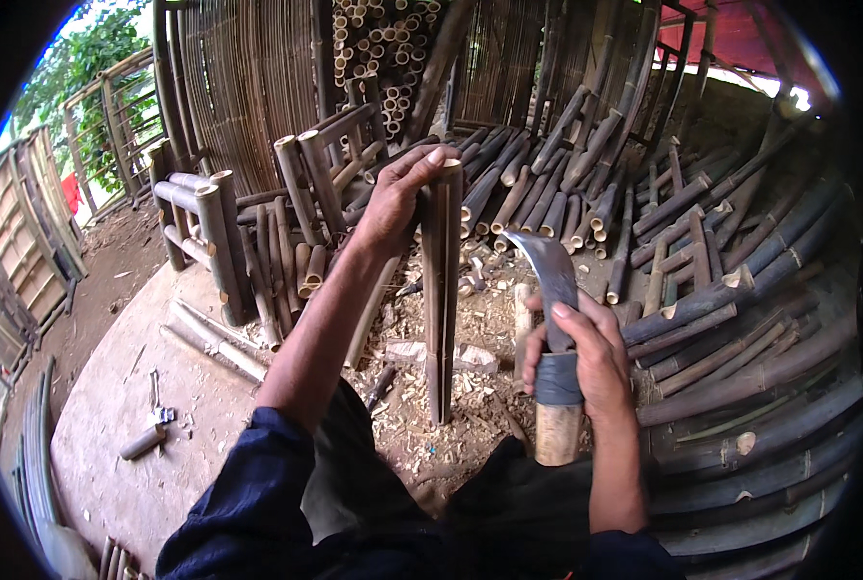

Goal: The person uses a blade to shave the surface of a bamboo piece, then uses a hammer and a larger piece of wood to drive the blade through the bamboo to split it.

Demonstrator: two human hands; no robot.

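Note:
My left hand [395,201] is closed around the top of a dark bamboo pole [437,309]. The pole stands upright in front of me, its lower end among pale wood shavings [412,440] on the ground. Lengthwise lines run down it; whether it is split through I cannot tell. To its right, my right hand [598,360] grips a billhook [547,269] by the dark-wrapped upper part of its pale wooden handle. The curved blade points up and leans left toward the pole, apart from it. A pale wood block [470,358] lies on the ground behind the pole.
Several bamboo frames [214,232] stand at the left. Cut bamboo lengths [547,198] lie piled at the back, and long dark poles [760,377] fill the right side. A small grey cylinder [143,442] rests on the floor at left. Bamboo screens [248,87] rise behind.

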